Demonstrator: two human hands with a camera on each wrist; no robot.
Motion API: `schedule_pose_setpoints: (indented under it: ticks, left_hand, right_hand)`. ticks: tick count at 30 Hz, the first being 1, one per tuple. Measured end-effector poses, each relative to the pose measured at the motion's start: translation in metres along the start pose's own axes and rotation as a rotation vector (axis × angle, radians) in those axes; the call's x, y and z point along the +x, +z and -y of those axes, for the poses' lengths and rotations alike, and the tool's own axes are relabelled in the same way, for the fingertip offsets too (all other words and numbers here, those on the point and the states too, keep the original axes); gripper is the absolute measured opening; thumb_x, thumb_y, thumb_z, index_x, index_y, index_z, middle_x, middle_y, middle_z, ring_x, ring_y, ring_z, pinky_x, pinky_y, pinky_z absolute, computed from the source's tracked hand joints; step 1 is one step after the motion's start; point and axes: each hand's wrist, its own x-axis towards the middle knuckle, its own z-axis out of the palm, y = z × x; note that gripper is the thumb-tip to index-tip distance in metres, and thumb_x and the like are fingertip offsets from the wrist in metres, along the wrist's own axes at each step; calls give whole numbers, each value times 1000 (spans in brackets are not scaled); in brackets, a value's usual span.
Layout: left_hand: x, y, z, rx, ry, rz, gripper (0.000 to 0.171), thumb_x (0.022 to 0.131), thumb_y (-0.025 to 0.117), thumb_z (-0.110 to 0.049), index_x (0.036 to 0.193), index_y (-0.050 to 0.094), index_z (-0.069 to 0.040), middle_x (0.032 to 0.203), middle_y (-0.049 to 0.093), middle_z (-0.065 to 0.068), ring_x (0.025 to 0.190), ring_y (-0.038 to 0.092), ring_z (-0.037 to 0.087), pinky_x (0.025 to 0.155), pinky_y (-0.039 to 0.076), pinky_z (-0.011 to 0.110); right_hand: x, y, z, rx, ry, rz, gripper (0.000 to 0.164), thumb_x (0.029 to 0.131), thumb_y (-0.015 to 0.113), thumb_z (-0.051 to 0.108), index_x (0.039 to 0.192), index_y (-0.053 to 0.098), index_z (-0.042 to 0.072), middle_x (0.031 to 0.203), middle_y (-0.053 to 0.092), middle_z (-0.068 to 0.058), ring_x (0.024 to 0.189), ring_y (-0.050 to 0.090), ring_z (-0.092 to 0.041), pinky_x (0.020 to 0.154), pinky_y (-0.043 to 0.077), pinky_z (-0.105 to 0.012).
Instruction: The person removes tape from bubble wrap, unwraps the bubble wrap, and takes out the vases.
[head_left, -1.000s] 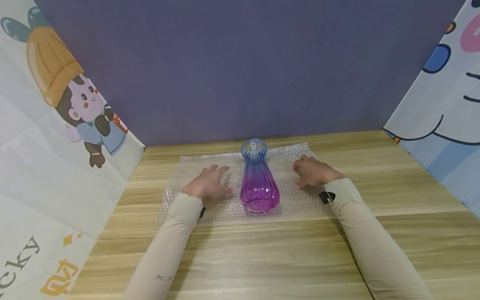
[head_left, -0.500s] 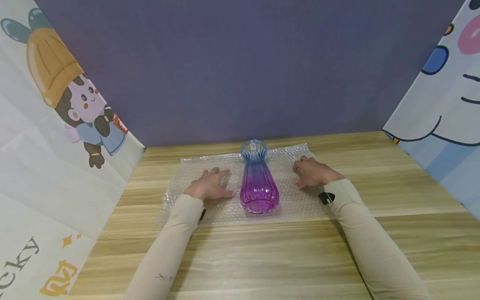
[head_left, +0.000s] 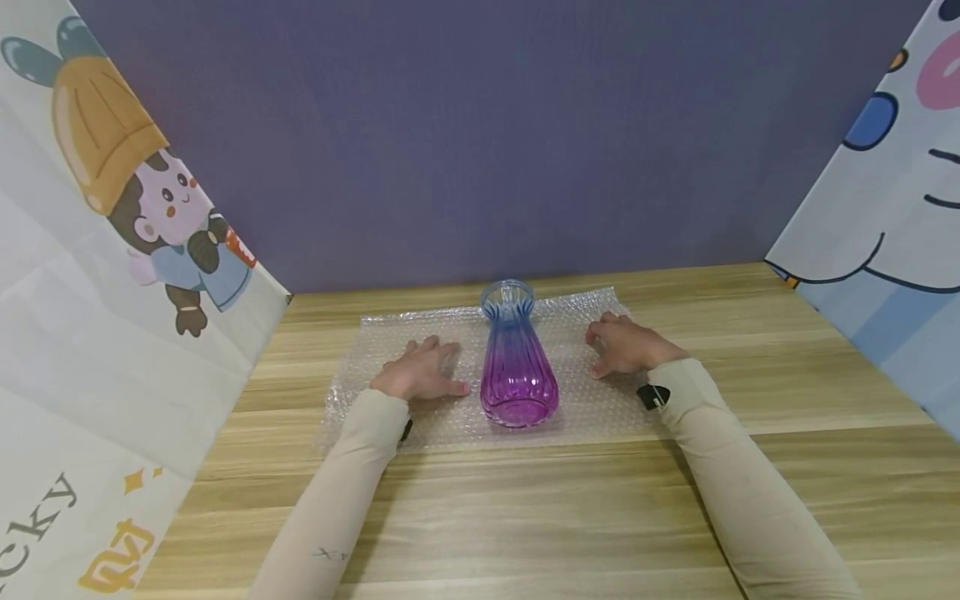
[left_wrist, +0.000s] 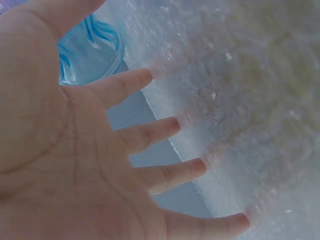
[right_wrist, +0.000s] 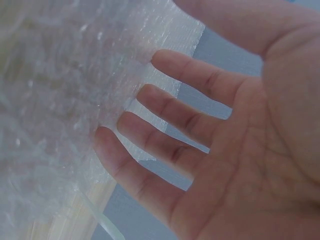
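A ribbed glass vase (head_left: 519, 367), blue at the mouth and purple at the base, lies on its side on a sheet of bubble wrap (head_left: 577, 417). Its mouth points toward the back wall. To its left, my left hand (head_left: 422, 372) rests fingertips on the wrap, fingers spread, thumb pointing at the vase. My right hand (head_left: 630, 343) touches the wrap on the right with slightly bent fingers. In the left wrist view the vase's blue rim (left_wrist: 90, 50) shows behind the hand. The right wrist view has the fingertips (right_wrist: 107, 140) against the bubble wrap. Neither hand holds anything.
The wooden table (head_left: 525, 517) reaches back to a purple-blue wall (head_left: 510, 142). Printed cartoon panels stand on the left (head_left: 97, 350) and right (head_left: 877, 225). Light sleeves cover both arms, with dark straps at the wrists.
My left hand has shifted very slightly to the right and down in the head view, its thumb a little closer to the vase. The right hand, vase and bubble wrap look unchanged.
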Motion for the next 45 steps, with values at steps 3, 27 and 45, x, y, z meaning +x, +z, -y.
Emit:
schedule_pose_setpoints:
  ticks: [3, 27, 45]
  left_hand:
    - [1, 0, 0, 5, -3, 3, 92, 87, 73, -59, 162, 29, -29, 173, 12, 13, 156, 8, 49, 113, 20, 81]
    - [5, 3, 1, 8, -5, -12, 90, 86, 72, -61, 161, 33, -31, 173, 15, 11, 156, 10, 50, 111, 21, 83]
    - [4, 2, -1, 7, -13, -7, 88, 88, 72, -59, 161, 33, -30, 173, 13, 7, 157, 8, 50, 111, 20, 84]
  right_hand:
    - [1, 0, -1, 6, 5, 2, 54, 85, 82, 25, 130, 62, 2, 127, 56, -21, 121, 52, -44, 102, 48, -60]
    - [2, 3, -4, 11, 19, 10, 51, 88, 79, 29, 129, 62, 3, 127, 55, -21, 120, 51, -44, 100, 48, -59]
    - [10, -3, 22, 243, -57, -215, 56, 97, 68, 28, 139, 53, -6, 135, 60, -29, 122, 59, -45, 103, 50, -58]
